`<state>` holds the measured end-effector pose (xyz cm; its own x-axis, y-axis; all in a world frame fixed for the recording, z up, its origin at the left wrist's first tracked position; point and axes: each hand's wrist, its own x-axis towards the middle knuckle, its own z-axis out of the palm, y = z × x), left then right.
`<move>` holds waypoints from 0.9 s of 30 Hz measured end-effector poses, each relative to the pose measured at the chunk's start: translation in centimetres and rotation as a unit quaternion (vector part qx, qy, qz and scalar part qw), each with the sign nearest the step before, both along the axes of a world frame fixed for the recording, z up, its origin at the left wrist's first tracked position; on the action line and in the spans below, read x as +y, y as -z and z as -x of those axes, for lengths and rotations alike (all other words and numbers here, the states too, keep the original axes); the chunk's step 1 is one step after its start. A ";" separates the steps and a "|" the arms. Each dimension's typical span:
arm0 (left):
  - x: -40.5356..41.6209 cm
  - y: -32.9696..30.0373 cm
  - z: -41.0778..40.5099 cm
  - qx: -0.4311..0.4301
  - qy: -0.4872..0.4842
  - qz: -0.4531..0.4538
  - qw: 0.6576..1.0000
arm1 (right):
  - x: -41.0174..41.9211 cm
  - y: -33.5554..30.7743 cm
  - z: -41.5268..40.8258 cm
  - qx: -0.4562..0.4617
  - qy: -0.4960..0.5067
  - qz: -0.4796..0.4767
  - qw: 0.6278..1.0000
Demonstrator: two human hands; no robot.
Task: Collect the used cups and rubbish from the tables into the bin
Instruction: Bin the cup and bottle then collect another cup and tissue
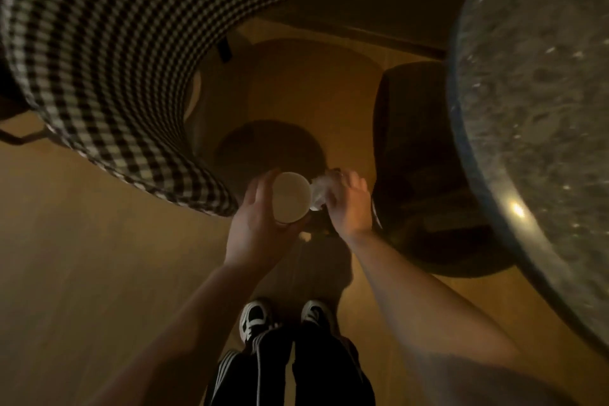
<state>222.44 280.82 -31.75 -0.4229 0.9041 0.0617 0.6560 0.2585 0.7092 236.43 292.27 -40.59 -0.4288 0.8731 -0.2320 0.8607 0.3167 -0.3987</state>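
Note:
My left hand (255, 217) grips a white paper cup (290, 196) from the side, its open mouth facing up toward the camera. Right beside it, my right hand (347, 204) is closed on a crumpled white napkin (318, 191), which touches the cup's rim. Both hands are held out in front of me above the wooden floor. No bin can be made out in the dim light.
A houndstooth-patterned armchair (115, 59) fills the upper left. A round dark marble table (540, 115) curves along the right, with a dark stool or base (425, 168) beneath it. My feet in black-and-white shoes (283, 316) stand on the wooden floor (99, 257).

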 end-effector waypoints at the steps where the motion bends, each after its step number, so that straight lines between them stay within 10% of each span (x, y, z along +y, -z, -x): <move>1: -0.1 1.0 -0.2 -0.002 0.001 0.000 1.000 | -0.1 1.6 0.3 0.013 0.003 0.012 1.000; 13: -4.0 5.5 0.7 -0.019 -0.027 0.067 0.997 | -0.5 7.5 1.7 -0.048 -0.034 -0.068 0.996; 27: -11.1 -12.8 -0.4 -0.027 -0.154 0.040 0.987 | -7.2 -18.1 0.0 0.065 -0.155 0.009 0.986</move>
